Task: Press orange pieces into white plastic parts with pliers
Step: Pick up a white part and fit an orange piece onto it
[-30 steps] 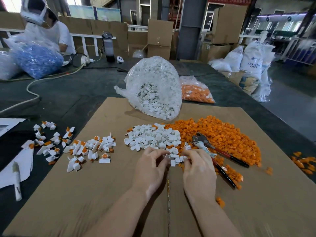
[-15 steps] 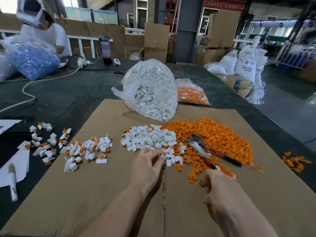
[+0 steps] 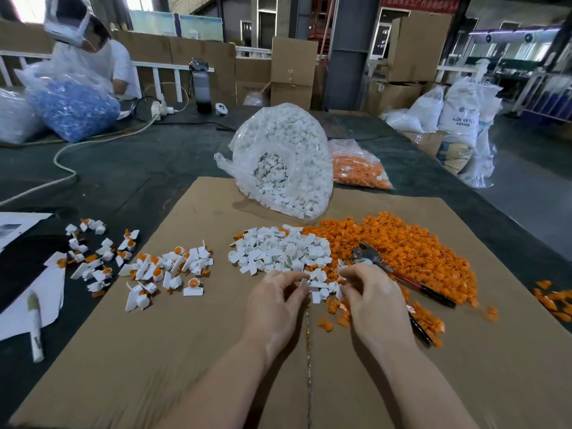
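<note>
Both hands are held over the near fringe of the heap of small white plastic parts (image 3: 280,253), near the middle of the flat brown cardboard sheet (image 3: 192,351). The left hand (image 3: 274,300) is seen pinching a white part at its fingertips; the right hand (image 3: 376,300) is curled with fingers drawn together, though what is pinched cannot be told. The metal pliers with red-and-black handles (image 3: 399,275) lie unheld, partly on the mound of loose orange plastic pieces (image 3: 411,249) towards the sheet's right edge.

Risks are judged as follows: a mis-seated orange piece may be crushed or skewed once the pliers are applied; small parts may be flicked off the sheet; orange strays mixed into the white fringe may be picked by mistake.

Assembled white-and-orange parts (image 3: 173,267) are scattered towards the left edge. A clear bag of white parts (image 3: 284,159) and a clear bag of orange pieces (image 3: 359,168) stand at the far edge. The pliers' reach is obstructed only by the right forearm.
</note>
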Motion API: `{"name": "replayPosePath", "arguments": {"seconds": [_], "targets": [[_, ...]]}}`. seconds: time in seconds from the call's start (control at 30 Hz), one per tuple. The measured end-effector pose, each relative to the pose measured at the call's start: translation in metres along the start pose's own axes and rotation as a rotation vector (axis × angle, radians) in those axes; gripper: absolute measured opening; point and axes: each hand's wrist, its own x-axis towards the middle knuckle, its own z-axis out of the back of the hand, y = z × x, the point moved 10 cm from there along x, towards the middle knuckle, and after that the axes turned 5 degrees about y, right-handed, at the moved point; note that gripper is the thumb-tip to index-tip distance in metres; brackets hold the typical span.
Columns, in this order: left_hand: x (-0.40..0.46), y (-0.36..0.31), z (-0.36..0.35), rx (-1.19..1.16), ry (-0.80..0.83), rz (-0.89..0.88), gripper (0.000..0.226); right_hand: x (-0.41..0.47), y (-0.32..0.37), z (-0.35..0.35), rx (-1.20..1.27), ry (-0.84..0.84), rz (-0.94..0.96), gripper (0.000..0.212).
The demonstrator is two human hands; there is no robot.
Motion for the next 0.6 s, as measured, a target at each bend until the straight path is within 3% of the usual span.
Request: {"name": "replayPosePath", "arguments": {"seconds": [0.07, 0.27, 0.47, 0.6], "targets": [[0.0, 0.0, 0.0, -0.009, -0.002, -0.001, 0.021, -0.002, 0.001, -0.001, -0.005, 0.049, 0.023, 0.016], [0.0, -0.001, 0.0, -0.024, -0.009, -0.01, 0.02, -0.017, 0.013, -0.038, -0.078, 0.474, 0.082, 0.017], [0.0, -0.002, -0.001, -0.022, 0.006, -0.019, 0.019, -0.008, 0.012, -0.041, -0.136, 0.304, 0.118, 0.015], [0.0, 0.001, -0.002, -0.094, 0.016, 0.015, 0.018, -0.008, 0.014, -0.037, 0.036, 0.14, 0.151, 0.024]]}}
